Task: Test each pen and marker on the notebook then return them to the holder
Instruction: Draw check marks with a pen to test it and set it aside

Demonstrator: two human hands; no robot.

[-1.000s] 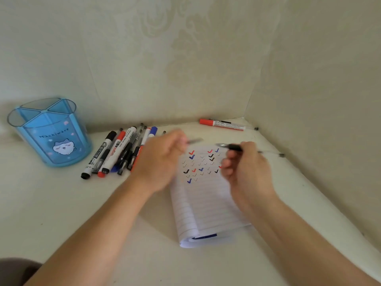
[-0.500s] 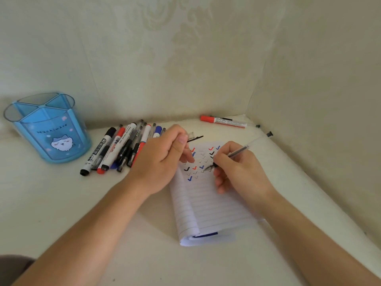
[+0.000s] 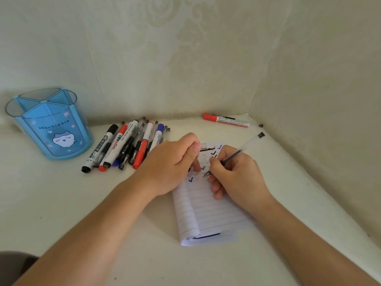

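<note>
An open lined notebook [image 3: 208, 215] lies in front of me, its top rows filled with small red, blue and black ticks. My right hand [image 3: 235, 174] grips a clear gel pen [image 3: 243, 150] with its tip on the page among the ticks. My left hand [image 3: 171, 162] rests on the notebook's upper left and pinches the pen's clear cap [image 3: 204, 147] between thumb and forefinger. The blue pen holder [image 3: 49, 124] with a cat face stands empty at the far left. Several pens and markers [image 3: 125, 145] lie in a row between the holder and my left hand.
A red-capped marker [image 3: 225, 120] lies alone near the back wall, with a thin pen behind it. Walls close the space at the back and along the right side. The table surface [image 3: 61, 203] is white.
My right hand turned the pen from held level above the page to a writing grip and brought its tip down onto the notebook. My left hand kept the cap and settled on the page.
</note>
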